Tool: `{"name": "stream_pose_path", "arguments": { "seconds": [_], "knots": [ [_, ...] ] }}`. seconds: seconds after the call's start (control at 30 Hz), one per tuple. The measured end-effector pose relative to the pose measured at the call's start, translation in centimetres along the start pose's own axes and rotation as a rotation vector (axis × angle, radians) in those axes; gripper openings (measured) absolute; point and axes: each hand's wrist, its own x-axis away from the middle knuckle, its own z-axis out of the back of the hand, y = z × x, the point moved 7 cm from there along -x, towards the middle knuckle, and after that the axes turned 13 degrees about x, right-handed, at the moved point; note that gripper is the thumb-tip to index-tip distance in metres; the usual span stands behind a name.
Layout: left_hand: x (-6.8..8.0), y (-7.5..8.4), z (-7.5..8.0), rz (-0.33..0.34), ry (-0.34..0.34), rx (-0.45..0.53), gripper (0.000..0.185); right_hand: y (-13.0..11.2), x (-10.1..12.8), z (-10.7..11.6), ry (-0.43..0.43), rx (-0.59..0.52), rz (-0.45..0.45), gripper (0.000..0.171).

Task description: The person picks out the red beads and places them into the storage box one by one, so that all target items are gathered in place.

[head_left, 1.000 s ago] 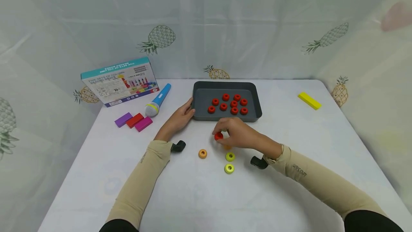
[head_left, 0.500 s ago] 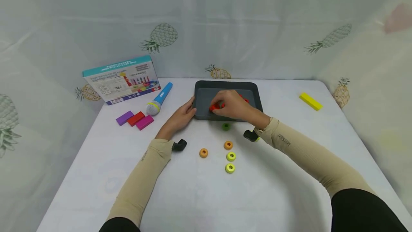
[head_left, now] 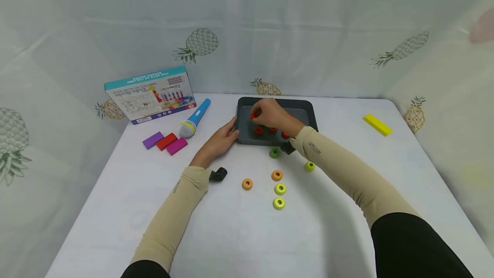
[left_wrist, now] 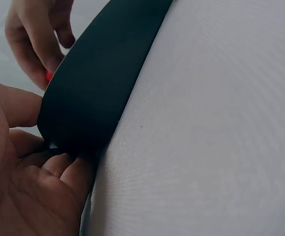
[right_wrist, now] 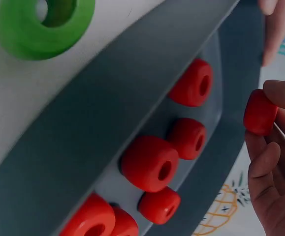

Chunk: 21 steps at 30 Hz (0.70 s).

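Observation:
In the head view, my right hand (head_left: 272, 113) is over the left half of a dark grey tray (head_left: 244, 140). Its thumb and fingers pinch a red bead (right_wrist: 260, 112), seen closely in the right wrist view. Several more red beads (right_wrist: 149, 163) with centre holes lie on the tray floor, some hidden by the hand and forearm in the head view. At the tray's left side, my left hand (head_left: 220, 141) holds the edge. The left wrist view shows the thumb against the tray wall and the other fingers bent in at its lower corner, partly hidden.
In front of the tray lie a green bead (head_left: 275, 153), orange beads (head_left: 277, 175) and yellow-green beads (head_left: 280, 189). To the left are a toy microphone (head_left: 194, 118), a printed box (head_left: 151, 94) and coloured blocks (head_left: 167, 141). A yellow block (head_left: 377, 125) lies far right.
My right hand has carried the red bead from the table in front up over the tray, then farther back within it. The left hand has stayed at the tray's left edge.

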Motion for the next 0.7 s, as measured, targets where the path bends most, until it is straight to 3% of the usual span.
{"name": "stream_pose_path", "arguments": {
  "seconds": [0.23,0.47,0.7],
  "knots": [
    [0.1,0.0,-0.1,0.009,-0.006,0.001,0.064,0.8,-1.8,-2.0,-0.071,0.024,-0.079,0.027],
    [0.2,0.0,-0.7,0.001,-0.019,0.014,0.065,1.1,-2.0,-3.9,-0.157,0.078,-0.158,0.026],
    [0.2,-0.2,-0.7,0.015,-0.006,0.008,0.064,0.8,-1.4,-4.1,-0.102,0.076,-0.129,0.032]
  ]
}}
